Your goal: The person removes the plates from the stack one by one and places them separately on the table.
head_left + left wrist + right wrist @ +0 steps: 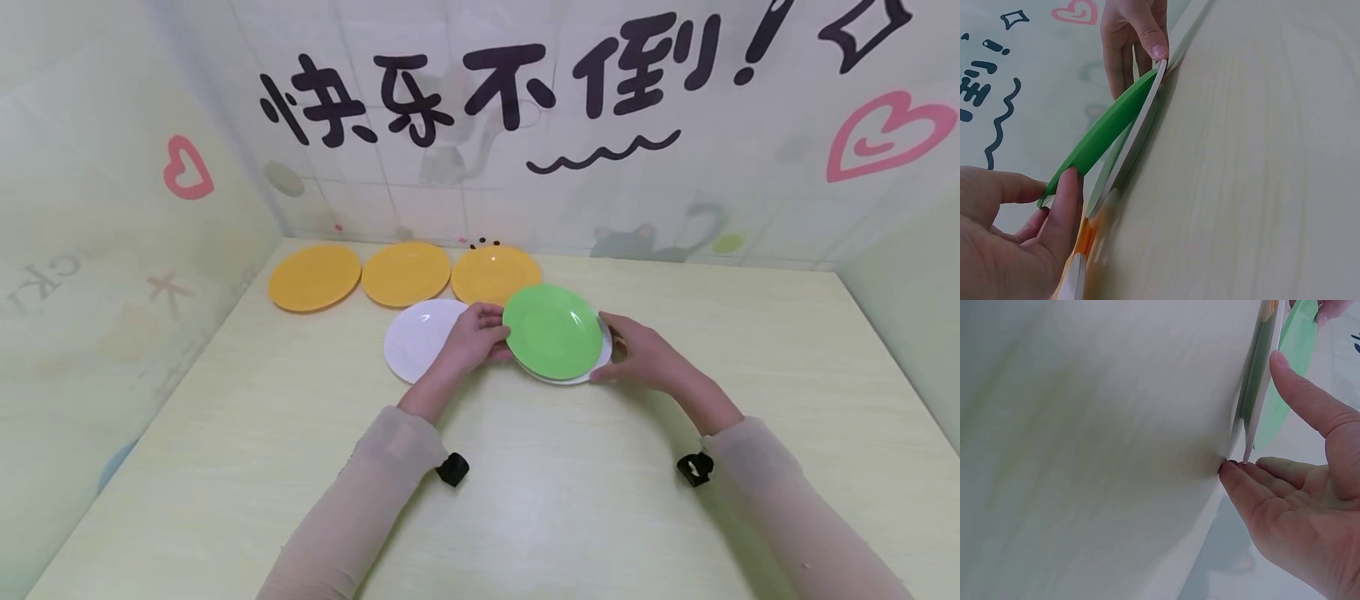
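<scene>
A green plate is tilted over a white plate, whose rim shows beneath it on the right. My left hand pinches the green plate's left edge between thumb and fingers; the left wrist view shows a gap there between the green plate and the white plate. At the opposite side, my right hand holds the white plate's rim, thumb on the edge and fingers spread around it. Just left of my left hand lies another white plate on the table.
Along the back wall lie three orange plates in a row: a left one, a middle one and a right one. The pale table meets printed walls at the back and both sides.
</scene>
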`<state>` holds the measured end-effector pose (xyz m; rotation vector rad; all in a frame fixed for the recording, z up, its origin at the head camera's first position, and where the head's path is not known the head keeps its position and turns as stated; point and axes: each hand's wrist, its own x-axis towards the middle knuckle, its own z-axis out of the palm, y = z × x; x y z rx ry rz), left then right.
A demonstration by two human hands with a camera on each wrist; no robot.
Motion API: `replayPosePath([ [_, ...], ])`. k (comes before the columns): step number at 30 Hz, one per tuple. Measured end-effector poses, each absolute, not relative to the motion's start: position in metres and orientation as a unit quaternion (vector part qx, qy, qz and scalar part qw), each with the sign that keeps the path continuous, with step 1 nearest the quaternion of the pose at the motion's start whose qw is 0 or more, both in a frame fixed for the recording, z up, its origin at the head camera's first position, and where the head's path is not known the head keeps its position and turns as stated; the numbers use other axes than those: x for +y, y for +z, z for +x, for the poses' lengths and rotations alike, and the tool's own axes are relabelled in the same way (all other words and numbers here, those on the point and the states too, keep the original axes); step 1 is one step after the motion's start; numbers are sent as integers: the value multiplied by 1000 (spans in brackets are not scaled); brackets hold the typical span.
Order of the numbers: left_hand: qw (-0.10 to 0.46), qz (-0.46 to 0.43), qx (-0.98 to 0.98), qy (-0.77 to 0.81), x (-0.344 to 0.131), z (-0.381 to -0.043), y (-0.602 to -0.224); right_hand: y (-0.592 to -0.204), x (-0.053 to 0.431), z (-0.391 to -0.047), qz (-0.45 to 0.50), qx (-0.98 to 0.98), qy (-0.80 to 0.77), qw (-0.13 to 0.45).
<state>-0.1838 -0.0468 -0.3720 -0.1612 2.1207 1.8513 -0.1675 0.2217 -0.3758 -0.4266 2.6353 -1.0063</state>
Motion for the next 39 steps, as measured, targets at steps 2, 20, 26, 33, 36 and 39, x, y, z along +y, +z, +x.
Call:
replayPosePath([
  [2, 158, -54, 739, 653, -48, -183, -371, -376, 222, -167, -147, 913, -351, 145],
  [20, 161, -64, 714, 678, -55, -182, -364, -374, 220, -167, -146, 911, -354, 153],
  [26, 165, -63, 719, 672, -59, -183, -362, -373, 219, -166, -143, 913, -350, 154],
  [33, 165, -63, 725, 666, -65, -184, -362, -374, 220, -166, -143, 912, -353, 156],
  [36, 163, -65, 722, 670, -66, -184, -362, -375, 220, -166, -142, 913, -351, 154],
  [39, 161, -69, 718, 673, -68, -183, -362, -376, 220, -166, -141, 913, -351, 154],
])
